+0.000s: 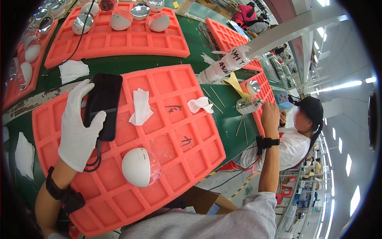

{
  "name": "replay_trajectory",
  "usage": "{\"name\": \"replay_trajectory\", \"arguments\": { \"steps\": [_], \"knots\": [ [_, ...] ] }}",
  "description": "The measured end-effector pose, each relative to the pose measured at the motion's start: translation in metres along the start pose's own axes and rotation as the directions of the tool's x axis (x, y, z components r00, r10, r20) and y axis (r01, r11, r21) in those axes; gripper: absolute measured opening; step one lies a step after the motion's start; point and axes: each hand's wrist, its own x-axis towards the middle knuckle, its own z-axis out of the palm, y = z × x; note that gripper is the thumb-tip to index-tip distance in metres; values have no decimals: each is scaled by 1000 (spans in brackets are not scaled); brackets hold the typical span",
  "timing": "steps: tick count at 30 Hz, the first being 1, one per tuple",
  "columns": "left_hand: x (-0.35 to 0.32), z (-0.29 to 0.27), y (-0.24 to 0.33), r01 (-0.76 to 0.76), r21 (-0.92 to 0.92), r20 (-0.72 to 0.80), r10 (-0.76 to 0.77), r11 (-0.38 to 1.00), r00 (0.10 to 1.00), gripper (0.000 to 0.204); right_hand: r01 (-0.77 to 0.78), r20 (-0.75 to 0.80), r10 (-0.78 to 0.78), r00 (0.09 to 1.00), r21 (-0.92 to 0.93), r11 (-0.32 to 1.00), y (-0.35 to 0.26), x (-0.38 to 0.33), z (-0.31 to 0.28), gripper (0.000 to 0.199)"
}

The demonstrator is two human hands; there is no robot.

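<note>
The green worktop (167, 59) carries a red foam tray (179, 181) at 8 o'clock from the view's centre. The gloved left hand (77, 131) lies at 9 o'clock, thumb and fingers visibly apart; the bare right hand (270, 113) reaches to 3 o'clock, and whether its fingers clamp anything I cannot tell. Under the left thumb is the black phone (105, 101), over the tray's 10 o'clock side; a light, flat touch should suit it, with the cable (97, 153) slack. The white-and-clear ball (136, 167), at 7 o'clock, seems best kept clear of that forearm. The glass bottle (244, 106), by the right fingertips, would want upright, gentle handling, away from the thin sticks (217, 96).
</note>
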Motion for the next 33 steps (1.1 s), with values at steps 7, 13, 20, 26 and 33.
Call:
{"name": "replay_trajectory", "arguments": {
  "steps": [7, 13, 20, 26, 33],
  "knots": [
    [-1, 0, -2, -14, 12, -6, 14, 1000, 1000, 57, 14, -17, -14, 1000, 16, 1000, -4, -1, -3, 13],
    [-1, 0, -1, 20, 14, 7, -20, 1000, 1000, 55, 24, 15, -24, 1000, -10, 1000, -3, -2, -5, 17],
    [-2, 0, -1, -15, 51, -5, 15, 999, 1000, 55, 77, 32, -75, 997, -61, 995, -2, 2, -4, 10],
    [-2, 0, -2, -23, 37, -12, 24, 999, 1000, 53, 83, 59, -76, 995, -115, 990, 7, 3, -7, 11],
    [-2, 1, -2, -39, 62, -13, 40, 997, 999, 52, -10, -1, 10, 1000, -22, 1000, 2, -6, -6, 11]
  ]
}}
